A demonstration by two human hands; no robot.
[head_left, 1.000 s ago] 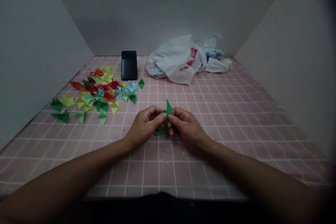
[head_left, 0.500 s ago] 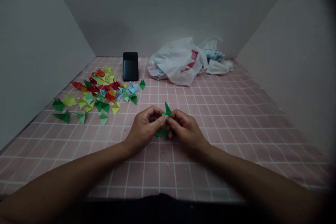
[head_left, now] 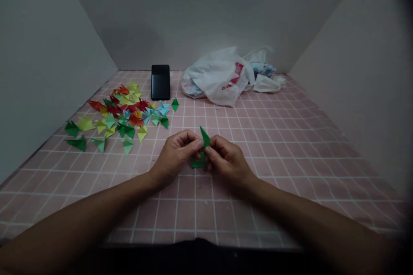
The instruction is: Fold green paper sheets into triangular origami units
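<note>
Pinching a folded green paper piece [head_left: 204, 137] at lower centre, the nearly closed left hand [head_left: 176, 157] and right hand [head_left: 227, 163] tip its point further left.

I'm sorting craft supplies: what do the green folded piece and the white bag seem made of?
The green folded piece looks like thin matte paper, going by its crisp creases. The white bag seems thin plastic film, from its soft crumples and sheen.

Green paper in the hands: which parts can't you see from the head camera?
Head view:
Middle of the green folded paper, hidden by the left hand and right hand.
Lower pieces in the coloured paper pile, covered by upper ones.
Inside of the white plastic bag, hidden by its folds.
</note>
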